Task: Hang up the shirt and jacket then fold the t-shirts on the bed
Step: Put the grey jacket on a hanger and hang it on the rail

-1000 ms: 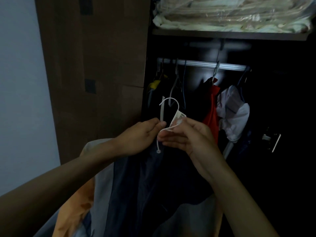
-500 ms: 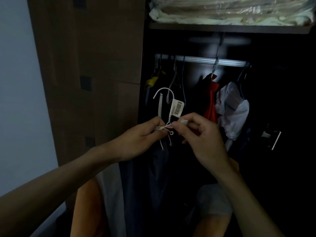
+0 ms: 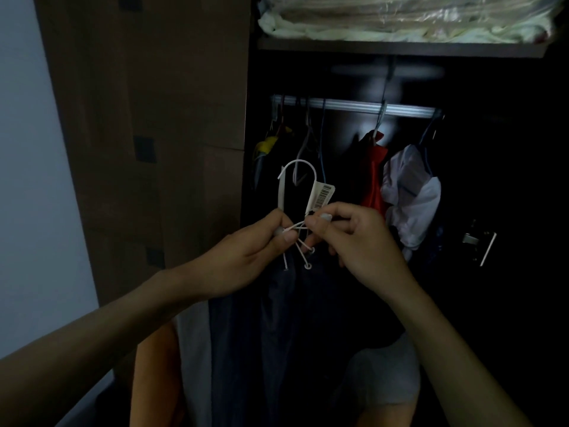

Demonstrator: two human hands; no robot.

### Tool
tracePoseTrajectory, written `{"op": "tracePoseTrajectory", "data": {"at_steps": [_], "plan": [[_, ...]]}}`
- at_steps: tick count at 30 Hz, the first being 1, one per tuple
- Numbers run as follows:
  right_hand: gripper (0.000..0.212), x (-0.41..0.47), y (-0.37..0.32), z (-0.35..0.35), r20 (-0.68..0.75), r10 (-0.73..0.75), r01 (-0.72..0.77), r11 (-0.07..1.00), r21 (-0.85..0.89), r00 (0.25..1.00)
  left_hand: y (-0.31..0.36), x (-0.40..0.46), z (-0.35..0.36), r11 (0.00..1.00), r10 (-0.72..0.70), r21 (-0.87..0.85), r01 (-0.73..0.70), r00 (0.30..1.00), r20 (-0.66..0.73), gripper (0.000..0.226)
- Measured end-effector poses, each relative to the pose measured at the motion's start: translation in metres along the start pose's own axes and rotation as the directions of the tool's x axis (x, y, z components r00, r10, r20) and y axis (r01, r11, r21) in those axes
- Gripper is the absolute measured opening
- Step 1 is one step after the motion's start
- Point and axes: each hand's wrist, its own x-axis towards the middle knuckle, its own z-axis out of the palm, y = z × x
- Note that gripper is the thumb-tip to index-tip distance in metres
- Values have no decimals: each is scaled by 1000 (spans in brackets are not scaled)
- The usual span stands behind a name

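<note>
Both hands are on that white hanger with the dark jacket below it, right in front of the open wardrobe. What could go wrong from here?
1. The white cords dangling between the left hand and right hand could tangle or snag.
2. The barcode tag on the hanger hook might catch on the rail.
3. The dark jacket hangs loosely and could slip off; the dim light hides how it sits.

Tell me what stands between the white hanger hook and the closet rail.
Nothing solid blocks it. The white hanger hook is held up by the left hand and right hand, below the closet rail. Dark hangers already hang from the rail right behind the hook, so that stretch is crowded; the rail looks freer toward the red garment.
</note>
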Motion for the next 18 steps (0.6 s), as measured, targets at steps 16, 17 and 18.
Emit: {"op": "tracePoseTrajectory", "data": {"at_steps": [16,17,18], "plan": [[41,-15,12,6,192,-297,353,788,-505,935,5,0,-4,994,42,98,-39,999,-32,19],[45,-18,11,8,204,-294,358,768,-531,934,5,-1,-5,995,43,96,-39,998,-38,19],[50,-19,11,10,203,-308,368,738,-565,929,5,-1,-5,995,42,95,-38,998,-45,19]]}}
